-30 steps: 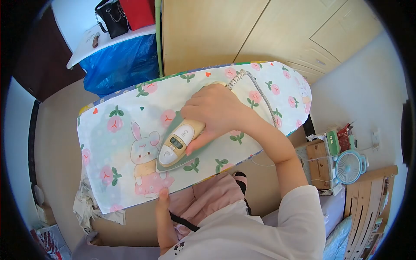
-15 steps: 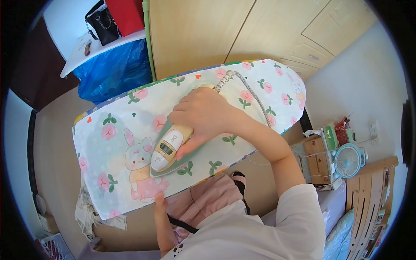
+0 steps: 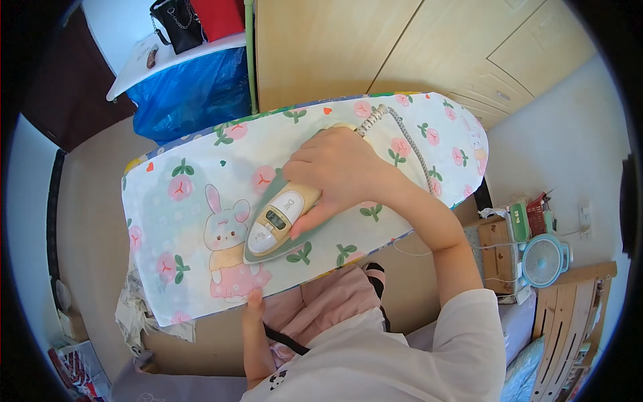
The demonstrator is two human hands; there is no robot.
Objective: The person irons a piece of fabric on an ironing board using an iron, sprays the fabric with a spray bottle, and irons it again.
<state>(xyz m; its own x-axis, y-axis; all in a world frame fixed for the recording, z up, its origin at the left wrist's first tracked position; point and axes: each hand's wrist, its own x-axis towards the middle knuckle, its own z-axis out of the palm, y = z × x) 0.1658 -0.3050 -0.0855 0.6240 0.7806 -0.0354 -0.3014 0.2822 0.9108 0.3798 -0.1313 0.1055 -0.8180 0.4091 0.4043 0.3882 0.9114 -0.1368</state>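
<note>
My right hand (image 3: 335,164) is wrapped round the handle of a cream-and-white electric iron (image 3: 284,208) with a small display. The iron lies flat on a white cloth (image 3: 321,231) printed with pink flowers and rabbits. Its tip points toward the front left, beside a printed rabbit. At the cloth's front edge, my left hand (image 3: 256,309) has its thumb on top; its other fingers are hidden below. Cloth covers most of the ironing board (image 3: 194,134), whose patterned cover shows along the back edge. A braided cord (image 3: 412,137) runs from the iron's rear over the cloth.
Behind the board stand pale wooden cabinets (image 3: 321,53). A white shelf (image 3: 134,74) holds a black handbag (image 3: 177,25), with a blue plastic bag (image 3: 191,94) below. At right are a small fan (image 3: 542,260) and wooden drawers (image 3: 494,251). Crumpled fabric (image 3: 137,311) hangs at the board's left end.
The whole view has shifted, so the board appears farther right. The iron stays in nearly the same place beside the printed rabbit, and both hands keep their hold.
</note>
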